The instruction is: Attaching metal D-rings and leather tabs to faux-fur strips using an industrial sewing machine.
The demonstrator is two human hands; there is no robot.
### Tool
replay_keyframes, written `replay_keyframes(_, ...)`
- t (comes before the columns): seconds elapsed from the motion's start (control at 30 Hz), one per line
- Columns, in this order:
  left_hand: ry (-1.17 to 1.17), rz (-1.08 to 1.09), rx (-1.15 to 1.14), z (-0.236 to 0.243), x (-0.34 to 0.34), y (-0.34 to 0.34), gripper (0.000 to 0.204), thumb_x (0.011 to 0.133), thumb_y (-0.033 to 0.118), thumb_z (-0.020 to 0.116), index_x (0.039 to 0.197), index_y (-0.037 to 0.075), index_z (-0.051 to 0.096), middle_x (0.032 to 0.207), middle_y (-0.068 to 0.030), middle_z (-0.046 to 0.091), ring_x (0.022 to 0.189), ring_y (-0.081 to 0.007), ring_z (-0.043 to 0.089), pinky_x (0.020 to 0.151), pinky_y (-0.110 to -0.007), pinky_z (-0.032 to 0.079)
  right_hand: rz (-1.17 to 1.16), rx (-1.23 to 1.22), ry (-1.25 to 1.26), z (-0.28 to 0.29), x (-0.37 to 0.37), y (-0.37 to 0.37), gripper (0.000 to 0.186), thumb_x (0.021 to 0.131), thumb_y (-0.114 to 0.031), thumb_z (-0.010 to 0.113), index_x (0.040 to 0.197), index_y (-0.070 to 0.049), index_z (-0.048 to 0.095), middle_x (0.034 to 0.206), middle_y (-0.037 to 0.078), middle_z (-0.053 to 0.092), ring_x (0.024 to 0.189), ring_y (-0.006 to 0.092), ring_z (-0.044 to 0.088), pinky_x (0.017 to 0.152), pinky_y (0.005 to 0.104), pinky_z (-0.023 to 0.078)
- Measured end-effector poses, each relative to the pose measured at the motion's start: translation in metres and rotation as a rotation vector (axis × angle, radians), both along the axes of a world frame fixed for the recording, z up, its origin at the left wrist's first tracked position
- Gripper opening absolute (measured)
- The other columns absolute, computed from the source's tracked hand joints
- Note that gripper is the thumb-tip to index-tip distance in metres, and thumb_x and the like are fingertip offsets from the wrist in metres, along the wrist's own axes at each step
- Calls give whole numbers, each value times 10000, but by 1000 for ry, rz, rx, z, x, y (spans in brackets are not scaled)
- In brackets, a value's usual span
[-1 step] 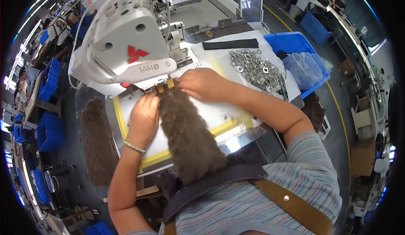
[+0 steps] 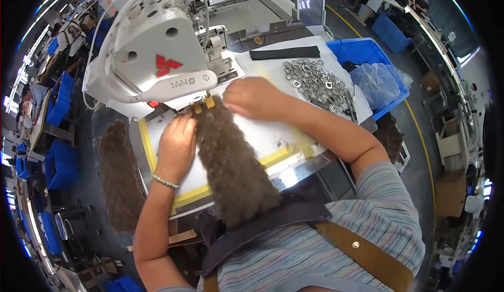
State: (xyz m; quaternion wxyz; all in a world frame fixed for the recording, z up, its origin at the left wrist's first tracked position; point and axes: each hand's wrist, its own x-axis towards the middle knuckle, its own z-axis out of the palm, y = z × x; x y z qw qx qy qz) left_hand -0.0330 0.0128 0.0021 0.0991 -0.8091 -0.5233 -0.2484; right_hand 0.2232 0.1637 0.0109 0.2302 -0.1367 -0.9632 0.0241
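A long strip of brown fur (image 2: 236,166) runs from my lap up to the head of a white sewing machine (image 2: 152,45). At its far end, under the machine head, sit small yellow tabs (image 2: 209,102). My left hand (image 2: 177,140), with a beaded bracelet at the wrist, is closed on the strip's left edge just below the tabs. Beside the strip's right edge is my right hand (image 2: 253,99), fingers curled and slightly smeared. Whatever its fingers hold is hidden.
A second fur piece (image 2: 118,179) hangs at the left. Many metal rings (image 2: 315,82) lie on the right of the white work surface, below a black strip (image 2: 285,54). Behind them stands a blue bin (image 2: 362,53) with a plastic bag (image 2: 375,85). A screen (image 2: 310,6) stands farther back.
My right hand has shifted slightly, its fingers drawn in more and blurred. The left hand and fur strip hold almost the same place.
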Motion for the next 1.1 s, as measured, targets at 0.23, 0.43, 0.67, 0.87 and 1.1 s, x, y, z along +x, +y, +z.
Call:
replay_keyframes(0.23,88,8,82,0,1,-6,176,903,36,703,1072,-3,674,1214,-157,738,1072,-318,692,917,-433,570,-521,11,-53,46,57,74,183,952,-196,757,1095,-91,802,1099,89,795,1039,319,741,865,451,596)
replay_keyframes(0.43,65,-11,70,0,-1,-8,155,907,59,716,1052,8,691,1192,-136,748,1040,-306,703,900,-428,573,-577,13,-243,40,75,103,238,924,-204,784,1142,-110,812,1071,125,798,1014,351,743,885,473,590)
replay_keyframes(0.67,34,-27,81,7,-1,-8,155,922,56,749,1061,-2,717,1190,-133,759,1032,-311,723,896,-420,584,-577,-128,-340,89,130,81,243,900,-185,806,1111,-66,824,1041,139,810,962,323,777,845,422,597)
replay_keyframes(0.87,3,-65,82,13,5,-10,112,945,58,749,1038,1,726,1194,-123,770,1024,-308,735,890,-415,591,-641,-350,-518,117,187,19,213,889,-154,820,1054,-20,830,991,141,820,909,254,793,821,377,598)
replay_keyframes(1.1,4,-70,51,12,10,-16,104,933,60,763,1017,11,724,1175,-113,774,1015,-307,735,887,-411,590,-650,-370,-479,66,179,-27,131,855,-169,815,950,-80,828,898,111,775,841,285,746,754,401,572)
